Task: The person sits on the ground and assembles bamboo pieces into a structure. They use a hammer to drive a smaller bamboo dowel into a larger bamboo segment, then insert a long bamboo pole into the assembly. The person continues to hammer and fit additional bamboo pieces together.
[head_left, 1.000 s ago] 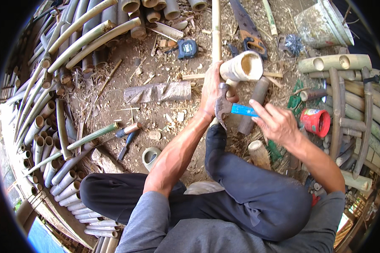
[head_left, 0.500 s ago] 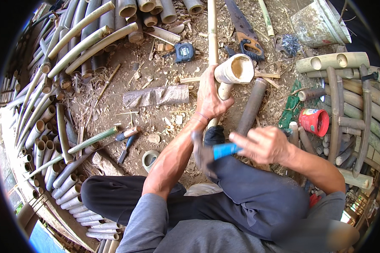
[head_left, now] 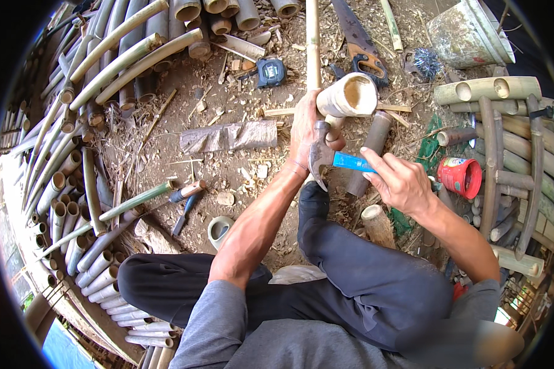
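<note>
We grip a bamboo pole (head_left: 313, 52) in the left hand (head_left: 305, 132) and a blue-handled hammer (head_left: 351, 161) in the right hand (head_left: 405, 184).

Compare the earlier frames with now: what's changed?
The right hand has moved the hammer forward, away from the body, since half a second ago; its head is back beside the left hand, about where it was a second ago. Nothing was picked up or let go. The left hand still grips the bamboo pole; the tape measure and handsaw haven't moved.

small print, too fine for me to read from afar: on the tape measure (head_left: 271, 72) and on the red tub (head_left: 451, 179).
</note>
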The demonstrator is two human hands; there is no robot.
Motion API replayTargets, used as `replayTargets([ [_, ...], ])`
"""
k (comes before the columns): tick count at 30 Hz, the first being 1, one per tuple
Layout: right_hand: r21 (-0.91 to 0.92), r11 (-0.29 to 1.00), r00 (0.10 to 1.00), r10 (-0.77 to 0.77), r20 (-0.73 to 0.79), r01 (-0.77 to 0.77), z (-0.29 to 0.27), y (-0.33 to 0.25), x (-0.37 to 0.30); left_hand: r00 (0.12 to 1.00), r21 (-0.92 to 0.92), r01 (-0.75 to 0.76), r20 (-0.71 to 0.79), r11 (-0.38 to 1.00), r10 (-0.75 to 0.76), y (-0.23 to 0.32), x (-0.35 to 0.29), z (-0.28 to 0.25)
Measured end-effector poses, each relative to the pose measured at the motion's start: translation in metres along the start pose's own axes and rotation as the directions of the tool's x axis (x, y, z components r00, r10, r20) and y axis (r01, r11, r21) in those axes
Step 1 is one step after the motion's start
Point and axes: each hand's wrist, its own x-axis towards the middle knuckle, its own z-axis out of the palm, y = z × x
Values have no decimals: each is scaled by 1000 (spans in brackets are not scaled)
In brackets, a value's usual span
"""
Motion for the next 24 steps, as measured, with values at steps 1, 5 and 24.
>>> replayTargets([
  [1, 62, 998, 1000, 8, -19, -7, 1, -5, -5, 1000, -15, 13, 3, 1000, -13, -4, -3, 3],
  [5, 205, 952, 974, -225, -34, 227, -9, -32, -6, 996, -42, 91, 6, 995, -90, -3, -4, 3],
  [24, 604, 539, 728, 678, 103, -587, 47, -18, -125, 987, -203, 78, 154, 976, -47, 10, 20, -18],
])
